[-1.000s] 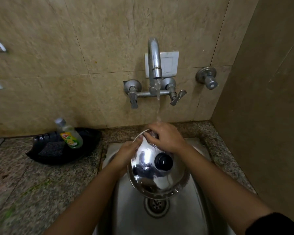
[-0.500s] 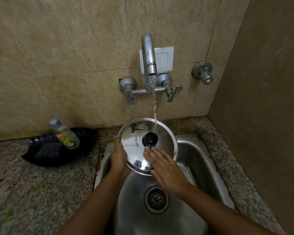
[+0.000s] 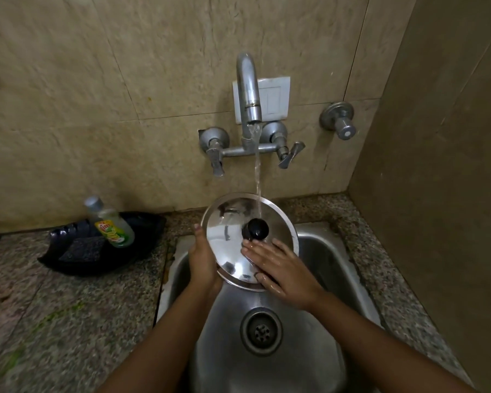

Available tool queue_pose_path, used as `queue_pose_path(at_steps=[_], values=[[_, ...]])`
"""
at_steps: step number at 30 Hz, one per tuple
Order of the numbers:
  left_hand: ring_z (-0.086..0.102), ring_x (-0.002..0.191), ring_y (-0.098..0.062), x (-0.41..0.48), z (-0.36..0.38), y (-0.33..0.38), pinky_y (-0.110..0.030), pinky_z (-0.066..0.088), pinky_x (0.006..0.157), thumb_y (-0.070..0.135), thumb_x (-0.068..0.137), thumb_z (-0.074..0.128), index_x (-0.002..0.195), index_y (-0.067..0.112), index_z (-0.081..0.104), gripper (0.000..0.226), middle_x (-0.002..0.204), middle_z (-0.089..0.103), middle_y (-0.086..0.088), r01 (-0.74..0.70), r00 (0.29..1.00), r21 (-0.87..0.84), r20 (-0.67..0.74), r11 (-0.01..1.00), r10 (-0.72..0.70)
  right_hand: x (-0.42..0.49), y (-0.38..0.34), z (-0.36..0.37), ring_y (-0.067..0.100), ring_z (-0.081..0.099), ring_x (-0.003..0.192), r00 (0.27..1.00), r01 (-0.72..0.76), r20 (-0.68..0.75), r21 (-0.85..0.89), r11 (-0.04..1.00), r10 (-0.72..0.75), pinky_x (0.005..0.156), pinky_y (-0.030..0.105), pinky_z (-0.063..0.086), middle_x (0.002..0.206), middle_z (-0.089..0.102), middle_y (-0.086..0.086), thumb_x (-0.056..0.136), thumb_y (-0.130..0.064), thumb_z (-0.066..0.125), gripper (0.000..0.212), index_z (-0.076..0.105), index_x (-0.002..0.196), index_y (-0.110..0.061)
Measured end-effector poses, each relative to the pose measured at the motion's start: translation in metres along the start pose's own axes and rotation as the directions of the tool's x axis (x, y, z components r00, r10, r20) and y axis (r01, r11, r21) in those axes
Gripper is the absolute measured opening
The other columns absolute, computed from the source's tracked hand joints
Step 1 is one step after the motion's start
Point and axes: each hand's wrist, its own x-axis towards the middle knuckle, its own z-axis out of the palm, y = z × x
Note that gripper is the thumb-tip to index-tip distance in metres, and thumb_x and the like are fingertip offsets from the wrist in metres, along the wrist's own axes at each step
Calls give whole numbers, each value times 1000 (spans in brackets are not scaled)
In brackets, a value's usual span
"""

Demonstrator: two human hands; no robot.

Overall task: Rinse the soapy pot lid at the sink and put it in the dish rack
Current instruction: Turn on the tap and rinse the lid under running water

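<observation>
A shiny steel pot lid [image 3: 233,236] with a black knob [image 3: 256,228] is held tilted over the steel sink [image 3: 318,251], top side facing me. Water runs from the wall tap [image 3: 248,89] onto the lid just above the knob. My left hand [image 3: 203,259] grips the lid's left edge from underneath. My right hand [image 3: 281,268] lies flat with fingers spread on the lid's lower right surface, just below the knob. No dish rack is in view.
A dish soap bottle [image 3: 109,222] leans in a black tray [image 3: 97,251] on the granite counter [image 3: 54,321] left of the sink. A second valve [image 3: 339,121] sticks out of the tiled wall at right. A side wall closes off the right.
The lid has tipped up under the water stream and its knob now faces me higher up. My right hand has slid from the lid's top edge down to its lower surface.
</observation>
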Motion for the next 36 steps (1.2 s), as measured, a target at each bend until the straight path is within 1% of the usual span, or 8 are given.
queue_pose_path(at_steps=[3,9,12,18,24,28,32,36], values=[[68,79,-30,1,0,-3,-43,55,80,54,96,36,87,16,65,49,88,71,-15,11,1000,-24,-10,1000,-11,-2,13,-5,6,34,139,988,13,-153,114,993,5,114,28,24,149,41,-9,95,-26,47,45,44,140,-25],[68,87,-33,11,-2,19,-46,57,82,59,91,42,93,13,68,52,93,70,-15,-107,994,121,19,987,105,0,44,1,10,55,121,813,-320,-373,356,878,447,100,40,47,129,63,0,96,-28,42,38,61,127,-17],[67,98,-40,15,2,18,-57,51,91,63,85,49,77,21,68,47,93,71,-13,-116,990,134,96,984,104,7,38,4,12,56,119,704,-375,-429,451,810,565,101,37,47,127,64,2,96,-27,43,36,63,123,-14],[67,96,-31,14,10,15,-44,56,81,57,92,42,108,16,65,50,106,69,-12,-57,982,69,186,996,44,6,28,3,15,47,116,585,-392,-534,472,790,610,99,36,42,123,58,3,94,-31,41,34,62,114,-14],[67,85,-26,18,9,6,-46,53,86,59,86,53,82,22,69,40,82,71,0,-44,974,65,224,997,28,20,26,-11,10,36,116,429,-394,-581,568,722,691,98,36,38,126,48,7,91,-34,45,34,59,117,-17],[68,95,-31,21,4,5,-47,53,87,56,90,47,97,17,73,46,100,74,-17,-176,932,206,350,963,95,43,23,-39,19,39,117,629,-458,-522,350,817,576,96,33,33,127,50,8,92,-44,42,43,57,123,-20],[60,83,-17,14,9,7,-24,47,72,60,89,44,89,19,67,47,88,67,-4,-360,867,341,465,869,177,82,7,-58,19,58,100,958,-143,-250,21,990,143,90,38,41,104,68,1,93,-42,35,42,67,106,-18],[68,70,-4,8,2,6,-18,53,64,42,98,42,90,19,71,38,70,73,7,-252,911,247,387,936,143,96,19,-62,16,58,85,974,18,-222,-77,997,-35,72,28,37,90,66,-1,94,-41,47,31,68,97,-18]])
